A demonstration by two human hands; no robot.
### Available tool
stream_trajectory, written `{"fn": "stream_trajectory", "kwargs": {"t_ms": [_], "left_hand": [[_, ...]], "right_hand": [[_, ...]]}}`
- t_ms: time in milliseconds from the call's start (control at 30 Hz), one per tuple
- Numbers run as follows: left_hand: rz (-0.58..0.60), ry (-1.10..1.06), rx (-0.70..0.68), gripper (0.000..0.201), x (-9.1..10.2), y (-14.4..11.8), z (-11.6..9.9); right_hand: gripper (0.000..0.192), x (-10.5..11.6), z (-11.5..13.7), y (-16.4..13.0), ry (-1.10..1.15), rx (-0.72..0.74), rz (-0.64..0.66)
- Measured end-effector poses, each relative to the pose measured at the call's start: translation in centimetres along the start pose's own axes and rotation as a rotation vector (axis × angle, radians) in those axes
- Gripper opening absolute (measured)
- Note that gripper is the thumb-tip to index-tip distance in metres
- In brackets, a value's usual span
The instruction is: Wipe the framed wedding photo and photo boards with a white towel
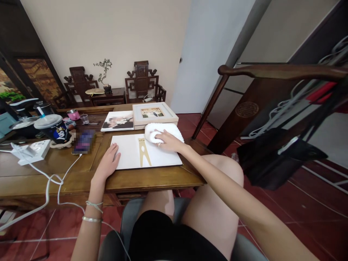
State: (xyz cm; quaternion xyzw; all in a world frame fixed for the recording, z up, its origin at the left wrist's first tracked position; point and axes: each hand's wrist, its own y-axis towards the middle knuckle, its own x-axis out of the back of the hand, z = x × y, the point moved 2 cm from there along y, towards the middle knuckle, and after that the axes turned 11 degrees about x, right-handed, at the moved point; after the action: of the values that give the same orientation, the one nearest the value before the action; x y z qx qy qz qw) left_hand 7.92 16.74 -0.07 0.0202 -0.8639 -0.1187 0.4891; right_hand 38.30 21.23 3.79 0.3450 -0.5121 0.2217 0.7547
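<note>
A flat white board or album with a gold long-legged figure on it lies at the table's front edge. My left hand rests on its left edge, fingers stretched out and holding nothing. A white fluffy cloth is bunched over the board's upper right part. My right hand presses down on this cloth with its fingers curled into it. The cloth hides the board's corner underneath.
Behind the board lie a framed picture and a photo panel. To the left are a phone on a cable, a lidded cup and a white power strip. A wooden chair back stands at right.
</note>
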Motion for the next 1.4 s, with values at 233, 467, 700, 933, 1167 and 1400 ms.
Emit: {"fn": "stream_trajectory", "kwargs": {"t_ms": [233, 467, 700, 933, 1167, 1400], "left_hand": [[0.000, 0.004, 0.007, 0.056, 0.0, -0.1, -0.2], [0.002, -0.010, 0.009, 0.055, 0.0, -0.4, -0.3], [0.003, -0.014, 0.009, 0.055, 0.0, -0.2, -0.3], [0.004, -0.006, -0.002, 0.055, 0.0, 0.0, 0.0], [-0.003, -0.002, 0.002, 0.056, -0.1, -0.1, 0.0], [-0.002, -0.019, 0.001, 0.053, 0.0, -0.2, -0.3]], "right_hand": [[0.024, 0.6, 4.5, -4.4, -0.024, 0.088, 0.100], [0.031, 3.6, 9.5, -9.3, 0.085, 0.089, 0.215], [0.012, 2.4, 5.8, -5.8, 0.109, -0.021, 0.128], [0.014, 0.7, 0.6, 0.1, 0.070, -0.007, -0.007], [0.015, 0.4, 1.6, -1.2, 0.021, 0.007, 0.001], [0.010, 2.2, 7.1, -8.0, 0.129, 0.033, 0.117]]}}
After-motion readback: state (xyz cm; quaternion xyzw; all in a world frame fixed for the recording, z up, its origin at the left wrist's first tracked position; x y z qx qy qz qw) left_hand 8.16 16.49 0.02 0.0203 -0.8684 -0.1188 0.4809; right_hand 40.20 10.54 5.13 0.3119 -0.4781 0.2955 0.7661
